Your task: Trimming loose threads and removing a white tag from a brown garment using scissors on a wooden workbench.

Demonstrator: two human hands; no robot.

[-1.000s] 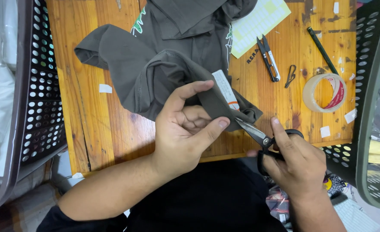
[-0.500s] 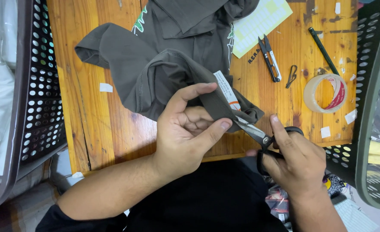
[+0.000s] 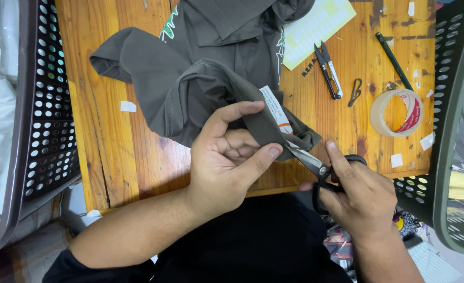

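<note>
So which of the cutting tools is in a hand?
The big black-handled scissors, gripped by the right hand with blades at the grey garment. The small thread snips lie untouched on the table.

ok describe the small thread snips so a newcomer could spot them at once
On the wooden table, look right of the grey garment, beside the pale yellow paper. The thread snips lie there untouched: small, black with a white handle, unlike the big black scissors in the right hand.

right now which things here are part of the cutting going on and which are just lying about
In use:
left hand
right hand
black scissors
grey garment
white tag

Lying about:
thread snips
tape roll
black pen
small black clip
yellow sheet
</note>
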